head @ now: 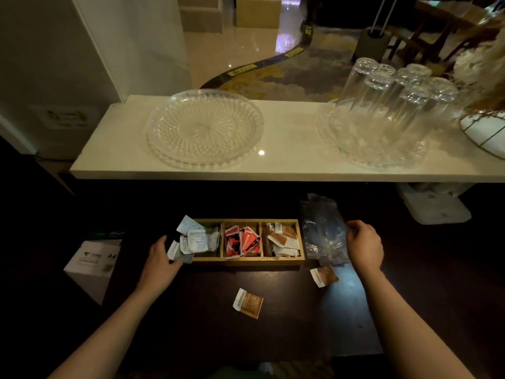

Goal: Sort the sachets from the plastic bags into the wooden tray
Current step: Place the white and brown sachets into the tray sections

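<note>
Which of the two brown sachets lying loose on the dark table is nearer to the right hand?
The brown sachet just below the plastic bag, close beside the right hand. The other sachet lies farther left, nearer the person.

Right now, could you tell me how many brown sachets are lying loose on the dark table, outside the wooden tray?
2. One brown sachet lies near the table's middle, in front of the wooden tray; another sits beside the plastic bag. The bag might hide more.

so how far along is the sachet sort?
Mostly done: all three compartments of the wooden tray hold sachets. In hand: left hand at the white pile, right hand on the plastic bag. Left: two brown sachets loose on the table.
</note>
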`<action>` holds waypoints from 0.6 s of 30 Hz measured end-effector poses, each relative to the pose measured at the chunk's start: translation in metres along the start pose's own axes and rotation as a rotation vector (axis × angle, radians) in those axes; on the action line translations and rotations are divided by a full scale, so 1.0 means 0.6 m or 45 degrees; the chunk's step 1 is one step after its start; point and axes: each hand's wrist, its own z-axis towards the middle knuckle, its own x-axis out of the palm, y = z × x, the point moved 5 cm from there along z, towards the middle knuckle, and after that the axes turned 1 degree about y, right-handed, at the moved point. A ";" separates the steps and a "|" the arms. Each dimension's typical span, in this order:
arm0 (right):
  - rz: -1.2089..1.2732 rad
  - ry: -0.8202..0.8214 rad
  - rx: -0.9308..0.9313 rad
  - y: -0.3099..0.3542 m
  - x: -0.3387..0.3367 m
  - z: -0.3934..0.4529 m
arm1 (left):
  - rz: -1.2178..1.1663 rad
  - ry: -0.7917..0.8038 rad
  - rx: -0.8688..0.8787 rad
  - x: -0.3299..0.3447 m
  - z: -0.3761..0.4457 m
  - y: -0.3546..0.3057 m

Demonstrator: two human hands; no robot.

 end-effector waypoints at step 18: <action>-0.128 -0.322 -0.141 0.005 -0.015 -0.052 | 0.208 -0.027 0.316 0.092 0.067 -0.060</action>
